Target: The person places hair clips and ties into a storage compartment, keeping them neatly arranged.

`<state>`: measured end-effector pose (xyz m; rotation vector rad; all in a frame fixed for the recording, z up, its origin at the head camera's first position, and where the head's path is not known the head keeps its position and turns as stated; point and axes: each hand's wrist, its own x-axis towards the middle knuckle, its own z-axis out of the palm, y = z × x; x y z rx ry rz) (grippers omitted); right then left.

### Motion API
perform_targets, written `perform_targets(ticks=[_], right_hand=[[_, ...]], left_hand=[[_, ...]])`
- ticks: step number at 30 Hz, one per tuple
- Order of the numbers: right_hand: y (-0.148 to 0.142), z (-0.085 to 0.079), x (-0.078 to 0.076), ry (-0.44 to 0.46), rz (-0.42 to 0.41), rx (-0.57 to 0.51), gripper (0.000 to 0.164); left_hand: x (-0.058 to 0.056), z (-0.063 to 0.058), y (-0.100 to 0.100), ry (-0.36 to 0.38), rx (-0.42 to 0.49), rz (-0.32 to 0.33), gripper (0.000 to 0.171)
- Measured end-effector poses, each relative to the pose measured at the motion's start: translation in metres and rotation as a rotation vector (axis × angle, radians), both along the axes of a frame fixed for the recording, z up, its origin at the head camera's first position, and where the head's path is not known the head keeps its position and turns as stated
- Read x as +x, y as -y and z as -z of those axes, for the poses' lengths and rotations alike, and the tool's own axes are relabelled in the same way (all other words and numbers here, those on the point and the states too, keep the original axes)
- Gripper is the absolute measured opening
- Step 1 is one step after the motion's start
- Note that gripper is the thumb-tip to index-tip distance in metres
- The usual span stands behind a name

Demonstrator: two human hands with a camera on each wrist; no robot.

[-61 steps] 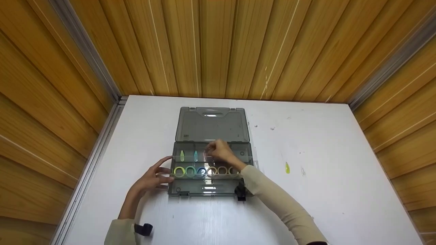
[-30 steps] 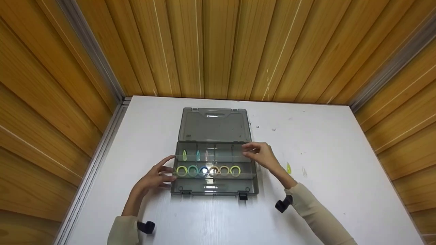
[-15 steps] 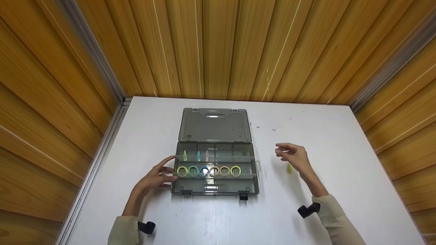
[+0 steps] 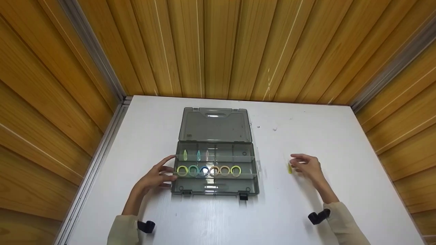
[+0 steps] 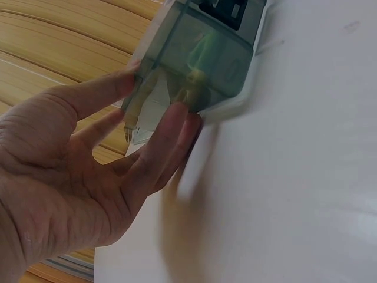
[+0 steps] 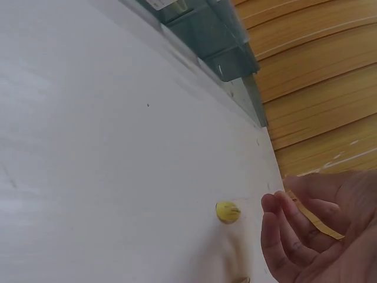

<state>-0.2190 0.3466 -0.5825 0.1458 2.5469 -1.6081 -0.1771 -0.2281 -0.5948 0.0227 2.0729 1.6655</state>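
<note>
My left hand holds the left side of a grey see-through compartment case, which lies with its lid raised back. In the left wrist view its fingertips rest against the case's end. Inside, the back row carries a green hair clip, a blue hair clip and a pale pink one. Several coloured rings stand in the middle row. My right hand hovers beside a yellow hair clip on the table, fingers loosely bent, nothing visible in them.
The white table backs onto a wood-panelled wall. A black latch hangs from the case's front edge. In the right wrist view a small object, mostly cut off, lies near the yellow clip.
My right hand let go of the pink clip in the case, moved right across the table and came down beside the yellow clip. The left hand stayed on the case.
</note>
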Motion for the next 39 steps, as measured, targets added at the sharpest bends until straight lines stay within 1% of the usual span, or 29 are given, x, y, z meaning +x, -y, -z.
perform_targets(ticks=[7, 15, 24, 28, 32, 35, 39], right_hand=[[-0.003, 0.015, 0.004, 0.046, 0.048, 0.038, 0.039], [-0.001, 0.023, 0.003, 0.045, 0.051, 0.077, 0.036], [0.004, 0.026, 0.001, 0.021, 0.047, 0.145, 0.036], [0.006, 0.027, 0.001, 0.013, 0.018, 0.184, 0.036], [0.007, 0.027, 0.001, 0.023, 0.012, 0.2, 0.035], [0.008, 0.027, 0.0, 0.025, 0.018, 0.209, 0.034], [0.009, 0.026, 0.0, 0.028, 0.02, 0.217, 0.033]], left_hand=[[0.0, -0.001, 0.0, -0.012, 0.002, 0.02, 0.088], [-0.001, -0.001, 0.002, -0.004, 0.002, 0.005, 0.088], [0.0, -0.001, 0.004, -0.009, 0.001, 0.007, 0.088], [0.0, -0.001, 0.004, -0.006, -0.027, 0.003, 0.088], [0.001, -0.001, 0.004, -0.009, -0.062, 0.003, 0.087], [0.0, -0.001, 0.004, -0.01, -0.056, 0.0, 0.086], [0.0, 0.0, 0.005, -0.023, -0.038, 0.016, 0.087]])
